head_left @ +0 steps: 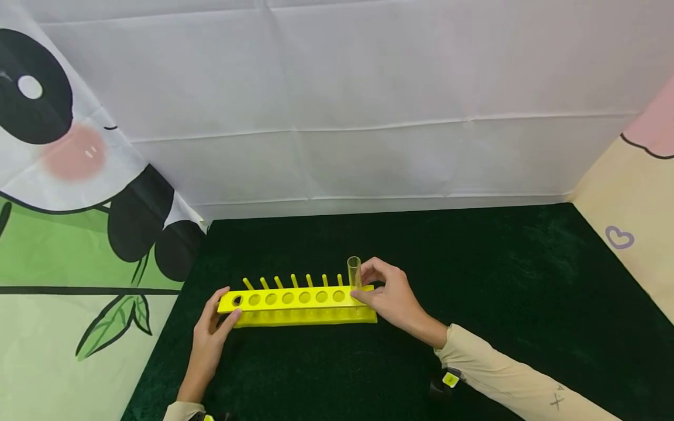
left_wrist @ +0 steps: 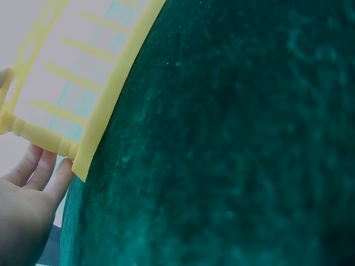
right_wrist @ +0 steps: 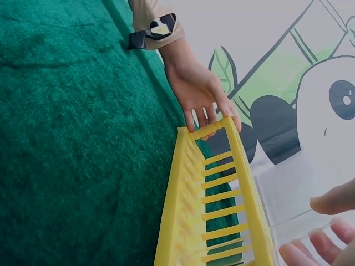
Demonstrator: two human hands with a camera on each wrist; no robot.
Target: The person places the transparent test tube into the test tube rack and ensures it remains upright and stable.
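Observation:
A yellow test tube rack [head_left: 302,318] stands on the dark green cloth, a row of round holes along its top and a row of pegs behind. My left hand [head_left: 207,339] grips its left end, thumb at the front edge of the top bar, fingers behind. In the right wrist view, this left hand [right_wrist: 197,91] curls round the rack's end post. A clear glass test tube [head_left: 354,270] rises upright from the hole at the right end. My right hand [head_left: 392,295] holds the tube close above the rack, thumb and fingers on either side of it.
Dark green cloth [head_left: 500,275] covers the table. A pale fabric wall [head_left: 368,158] closes off the back, with a panda-printed panel [head_left: 68,175] at left and a cream panel [head_left: 626,216] at right.

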